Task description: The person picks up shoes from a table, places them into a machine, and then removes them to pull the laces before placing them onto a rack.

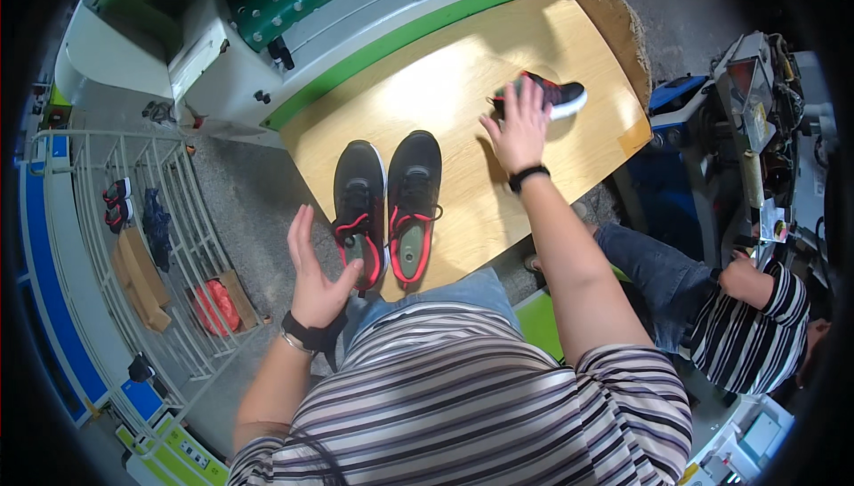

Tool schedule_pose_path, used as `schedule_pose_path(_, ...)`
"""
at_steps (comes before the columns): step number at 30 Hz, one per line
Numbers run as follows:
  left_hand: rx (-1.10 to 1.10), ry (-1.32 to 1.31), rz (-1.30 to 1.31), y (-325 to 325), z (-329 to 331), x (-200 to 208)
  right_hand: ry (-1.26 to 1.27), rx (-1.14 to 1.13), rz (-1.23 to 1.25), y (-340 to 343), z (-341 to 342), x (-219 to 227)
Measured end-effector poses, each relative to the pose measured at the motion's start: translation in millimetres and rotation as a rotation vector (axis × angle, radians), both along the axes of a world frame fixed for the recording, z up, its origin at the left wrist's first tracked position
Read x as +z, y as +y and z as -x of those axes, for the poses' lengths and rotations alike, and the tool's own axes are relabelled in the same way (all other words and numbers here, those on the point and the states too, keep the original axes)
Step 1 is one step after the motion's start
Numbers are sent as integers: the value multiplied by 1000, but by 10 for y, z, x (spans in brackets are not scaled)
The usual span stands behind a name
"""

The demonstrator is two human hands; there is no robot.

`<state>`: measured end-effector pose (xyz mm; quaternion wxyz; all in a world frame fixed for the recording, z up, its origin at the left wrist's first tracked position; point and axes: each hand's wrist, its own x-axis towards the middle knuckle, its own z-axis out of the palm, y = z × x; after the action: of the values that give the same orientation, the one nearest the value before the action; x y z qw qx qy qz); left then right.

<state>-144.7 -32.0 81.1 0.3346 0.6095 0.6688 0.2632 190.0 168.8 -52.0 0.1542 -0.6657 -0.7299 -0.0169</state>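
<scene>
Under and just right of the right hand's (518, 135) fingers, a black shoe (560, 95) lies on the table (480, 210), long axis crosswise, toe pointing right. Those fingers are slightly spread; I cannot tell whether they touch it. Right of the left hand's (318, 286) fingers, a pair of shoes (414, 175) points away; its thumb stands apart, over one heel. Far left of them, a rack (107, 134) holds cardboard (140, 280) and a red bag (215, 306).
</scene>
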Motion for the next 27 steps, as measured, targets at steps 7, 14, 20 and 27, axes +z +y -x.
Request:
schedule_pose_path(7, 88, 51, 26, -197, -18, -379, 1170, -496, -105, -314, -305, -96)
schedule_pose_path(14, 118, -305, 93, -110, -105, -1169, 1136, -371, 188, -805, -298, -35)
schedule_pose_path(20, 163, -219, 44, -117, -129, -1148, 988, -137, 321, -1995, 311, 116)
schedule_pose_path(27, 188, -393, 18, 97, -108, -1257, 947, -258, 202, -2313, 466, -5)
